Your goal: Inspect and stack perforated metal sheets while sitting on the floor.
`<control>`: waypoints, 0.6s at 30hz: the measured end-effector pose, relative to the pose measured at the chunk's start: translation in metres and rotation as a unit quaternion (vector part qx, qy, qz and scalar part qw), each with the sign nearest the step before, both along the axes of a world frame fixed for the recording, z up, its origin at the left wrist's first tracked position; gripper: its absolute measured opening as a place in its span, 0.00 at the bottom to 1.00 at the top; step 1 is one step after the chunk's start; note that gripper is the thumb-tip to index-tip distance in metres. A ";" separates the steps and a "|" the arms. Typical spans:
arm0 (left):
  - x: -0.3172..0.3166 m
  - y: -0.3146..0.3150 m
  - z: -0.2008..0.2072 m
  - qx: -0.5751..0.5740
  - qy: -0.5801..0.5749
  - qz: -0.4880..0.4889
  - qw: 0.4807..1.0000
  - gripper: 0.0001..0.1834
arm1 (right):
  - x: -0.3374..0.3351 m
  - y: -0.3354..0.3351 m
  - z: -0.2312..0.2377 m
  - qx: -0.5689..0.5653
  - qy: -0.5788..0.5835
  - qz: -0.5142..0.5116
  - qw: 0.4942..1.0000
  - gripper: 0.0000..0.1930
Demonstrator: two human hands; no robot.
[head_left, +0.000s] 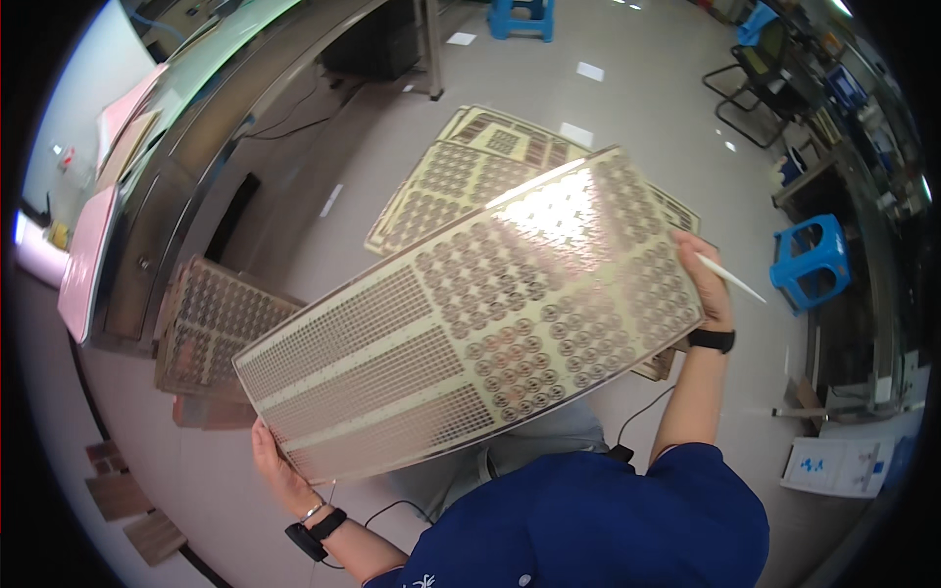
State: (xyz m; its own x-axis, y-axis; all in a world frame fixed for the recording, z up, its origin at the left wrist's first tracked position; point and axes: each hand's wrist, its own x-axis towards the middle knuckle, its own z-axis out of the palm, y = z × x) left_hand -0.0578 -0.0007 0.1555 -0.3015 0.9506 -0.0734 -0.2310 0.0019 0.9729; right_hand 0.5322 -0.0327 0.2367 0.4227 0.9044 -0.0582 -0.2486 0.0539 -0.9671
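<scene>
A large rectangular circuit board panel [446, 343], pale and metallic with rows of round and small square patterns, is held tilted in front of me. My left hand [279, 468] grips its lower left corner. My right hand [708, 286] holds the right edge, and a slim white pen-like stick [733, 278] juts out from the same hand. Bright light glares off the panel's upper part. Beyond it lies a stack of similar panels [417, 201], partly covered by the one I hold.
Another stack of panels [211, 323] stands at the left beside a metal-edged workbench [147, 245]. Blue plastic stools stand at the right [812, 263] and far side [521, 18]. A black chair [765, 83] is at the far right. A thin cable [642, 412] runs near my right side.
</scene>
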 end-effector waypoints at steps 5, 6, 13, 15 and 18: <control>-0.018 0.002 -0.008 0.089 0.006 0.061 0.994 0.15 | 0.030 -0.008 -0.007 0.039 -0.086 -0.077 0.992 0.13; -0.017 0.003 -0.007 0.138 -0.022 0.042 0.989 0.13 | 0.042 -0.010 -0.013 0.056 -0.099 -0.075 0.991 0.13; 0.027 0.013 0.018 0.172 -0.134 0.012 0.976 0.08 | -0.023 0.024 0.006 0.158 0.213 -0.061 0.962 0.14; 0.032 0.015 0.020 0.136 -0.202 0.033 0.969 0.11 | -0.002 0.024 -0.011 0.052 0.321 -0.049 0.945 0.19; 0.026 0.018 0.009 0.134 -0.266 0.011 0.955 0.13 | -0.014 0.021 -0.006 0.072 0.382 0.079 0.918 0.25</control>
State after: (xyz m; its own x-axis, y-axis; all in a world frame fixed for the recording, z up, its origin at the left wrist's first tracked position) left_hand -0.0318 0.0173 0.1645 -0.3086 0.9509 0.0234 -0.6893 -0.2406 0.6833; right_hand 0.5182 -0.0118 0.2306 0.1713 0.9725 -0.1578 -0.8675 0.0730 -0.4920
